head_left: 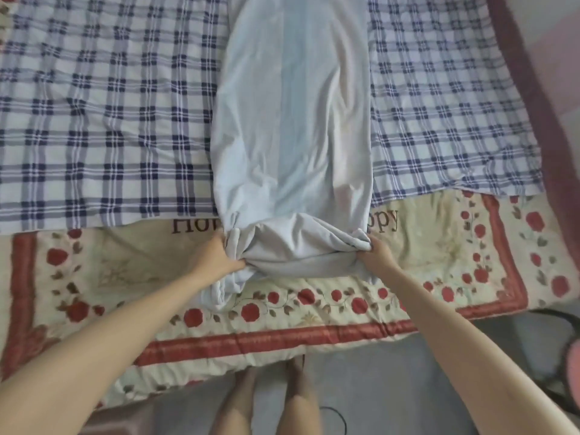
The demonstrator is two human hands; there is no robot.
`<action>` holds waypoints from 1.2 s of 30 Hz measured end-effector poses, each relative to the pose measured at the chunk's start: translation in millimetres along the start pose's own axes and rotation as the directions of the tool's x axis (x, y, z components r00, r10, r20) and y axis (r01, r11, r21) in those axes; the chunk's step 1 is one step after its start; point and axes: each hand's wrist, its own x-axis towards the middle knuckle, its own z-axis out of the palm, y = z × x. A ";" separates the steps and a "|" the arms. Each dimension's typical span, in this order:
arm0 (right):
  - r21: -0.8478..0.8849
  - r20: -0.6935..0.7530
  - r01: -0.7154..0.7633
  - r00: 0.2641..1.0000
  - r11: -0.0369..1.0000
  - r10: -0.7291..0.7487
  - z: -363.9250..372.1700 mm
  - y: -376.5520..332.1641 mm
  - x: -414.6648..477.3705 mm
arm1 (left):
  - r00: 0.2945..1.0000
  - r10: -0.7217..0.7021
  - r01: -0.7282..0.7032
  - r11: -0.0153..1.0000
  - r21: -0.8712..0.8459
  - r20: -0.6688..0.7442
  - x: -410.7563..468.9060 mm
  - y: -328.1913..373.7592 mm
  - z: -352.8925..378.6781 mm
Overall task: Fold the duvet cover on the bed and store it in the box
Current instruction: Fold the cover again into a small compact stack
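Bottom centre: the person's bare legs [270, 403] on a grey floor [376, 372], with a thin dark cable [340, 417] looping just beside them. The bed edge is right above, topped by a cream floral blanket [125, 271] with a red border. Both arms reach up the frame onto it.

Left hand [216, 255]: fingers curled tight into a bunched wad of the pale blue duvet cover [292, 120] at its near left corner. Right hand [376, 251]: clamped the same way on the near right corner. The cover's near end is doubled over between the two hands, with a loose tail lying down-left below the left hand (messy, not flat).

The rest of the cover is a long narrow strip up centre frame to the top edge, lying on the bed, wrinkled. It hides the middle of the brown lettering [387, 219] on the blanket. Either side of the strip, mid to upper frame, is a blue-and-white plaid sheet [110, 120]. Upper right: a dull red fabric edge [527, 89], blurred.
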 end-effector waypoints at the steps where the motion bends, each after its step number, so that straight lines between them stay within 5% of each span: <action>1: -0.035 0.033 -0.005 0.999 0.999 0.006 11.4 18.4 -1.5 | 1.000 -0.022 0.021 1.000 0.015 0.019 -1.3 -14.9 16.8; 7: -0.301 0.166 0.055 0.986 0.952 -0.005 53.4 105.9 -30.6 | 0.997 0.041 -0.056 0.960 0.274 0.061 -23.7 -66.7 85.0; 10: -0.464 0.168 0.161 0.981 0.871 -0.092 63.4 137.1 -65.6 | 0.949 0.271 -0.311 0.890 0.332 0.161 -37.0 -88.5 100.5; 14: -0.412 0.151 0.119 0.987 0.904 -0.061 77.4 173.3 -104.4 | 0.811 0.558 -0.574 0.696 0.432 0.177 -61.1 -136.4 114.0; 19: -0.447 0.144 0.034 0.989 0.894 0.035 98.2 225.0 -141.2 | 0.896 0.411 -0.442 0.793 0.418 0.167 -110.4 -186.4 137.8; 21: -0.589 0.217 0.060 0.972 0.806 0.086 104.6 242.5 -148.4 | 0.914 0.320 -0.398 0.821 0.408 0.248 -129.5 -205.5 149.5; 26: -0.766 0.459 0.113 0.786 0.633 0.415 116.5 280.6 -172.2 | 0.894 0.219 -0.414 0.737 0.534 0.391 -182.4 -222.3 182.9; 29: -0.771 0.463 0.217 0.837 0.599 0.293 111.0 293.1 -186.8 | 0.903 0.280 -0.424 0.706 0.568 0.326 -208.6 -213.6 190.6; 33: -0.650 0.489 0.436 0.867 0.622 -0.096 88.6 294.3 -214.7 | 0.839 0.483 -0.533 0.637 0.557 0.250 -250.2 -211.6 185.1; 36: -0.603 0.367 0.428 0.898 0.673 -0.243 59.4 291.8 -256.6 | 0.811 0.569 -0.543 0.641 0.543 0.139 -288.9 -205.1 167.3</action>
